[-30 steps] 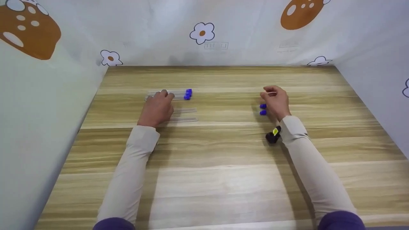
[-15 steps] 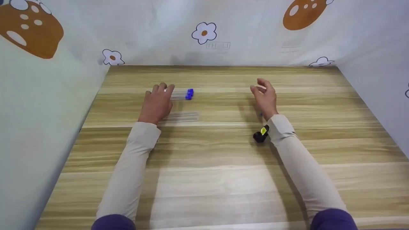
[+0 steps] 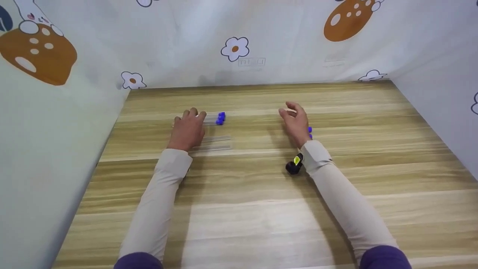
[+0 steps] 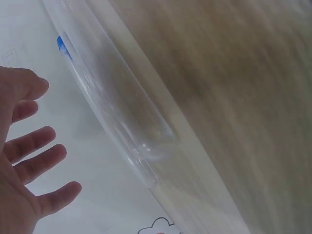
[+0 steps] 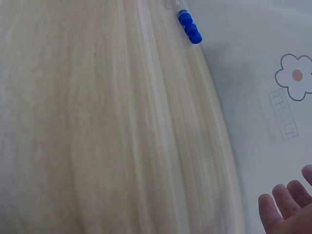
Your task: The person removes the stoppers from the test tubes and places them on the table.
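Note:
In the head view, my left hand [image 3: 186,130] is over the left ends of clear tubes [image 3: 211,119] with blue caps [image 3: 221,117]. In the left wrist view its fingers are spread beside the clear tubes [image 4: 122,92], with a gap between. Two clear tubes without visible caps [image 3: 220,148] lie nearer, partly behind that hand. My right hand [image 3: 296,125] hovers right of the middle, thumb and fingers apart, nothing visible between them. Two loose blue caps [image 3: 310,129] show just beyond its wrist, partly covered.
A black device with a yellow mark [image 3: 294,167] sits at the right wrist. The wooden table [image 3: 246,179] meets a pale patterned sheet [image 3: 186,56] at the back and sides. Blue caps [image 5: 189,27] show at the top of the right wrist view.
My right hand has moved left from beside the two loose caps toward the middle. The left hand stays over the tubes, its fingers a little more spread. The head view has tilted slightly.

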A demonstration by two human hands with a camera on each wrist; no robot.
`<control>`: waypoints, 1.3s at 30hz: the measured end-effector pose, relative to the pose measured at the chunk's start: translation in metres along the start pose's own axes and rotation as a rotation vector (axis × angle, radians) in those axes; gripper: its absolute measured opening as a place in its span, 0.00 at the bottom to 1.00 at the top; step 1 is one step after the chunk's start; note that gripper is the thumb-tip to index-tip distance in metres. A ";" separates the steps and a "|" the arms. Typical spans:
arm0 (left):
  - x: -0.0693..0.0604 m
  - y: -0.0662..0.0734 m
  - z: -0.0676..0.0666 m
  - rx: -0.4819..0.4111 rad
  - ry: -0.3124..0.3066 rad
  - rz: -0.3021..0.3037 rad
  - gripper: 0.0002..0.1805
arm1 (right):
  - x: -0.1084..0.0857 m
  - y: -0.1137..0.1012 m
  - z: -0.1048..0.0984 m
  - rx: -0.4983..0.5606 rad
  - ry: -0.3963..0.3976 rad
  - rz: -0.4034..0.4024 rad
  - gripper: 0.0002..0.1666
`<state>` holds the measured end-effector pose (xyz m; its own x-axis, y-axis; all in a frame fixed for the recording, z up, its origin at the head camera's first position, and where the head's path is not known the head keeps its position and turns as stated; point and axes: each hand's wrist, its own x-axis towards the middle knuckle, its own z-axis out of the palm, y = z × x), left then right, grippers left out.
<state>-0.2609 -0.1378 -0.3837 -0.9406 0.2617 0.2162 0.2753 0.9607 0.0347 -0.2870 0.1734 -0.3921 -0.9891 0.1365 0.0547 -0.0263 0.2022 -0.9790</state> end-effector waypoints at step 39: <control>0.016 -0.009 0.012 -0.028 -0.126 -0.032 0.18 | 0.006 0.001 0.037 0.148 -0.245 0.161 0.23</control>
<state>-0.2807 -0.1413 -0.3921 -0.9661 0.2419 0.0903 0.2482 0.9664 0.0670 -0.2980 0.1388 -0.4000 -0.9873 -0.0855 -0.1340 0.1299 0.0510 -0.9902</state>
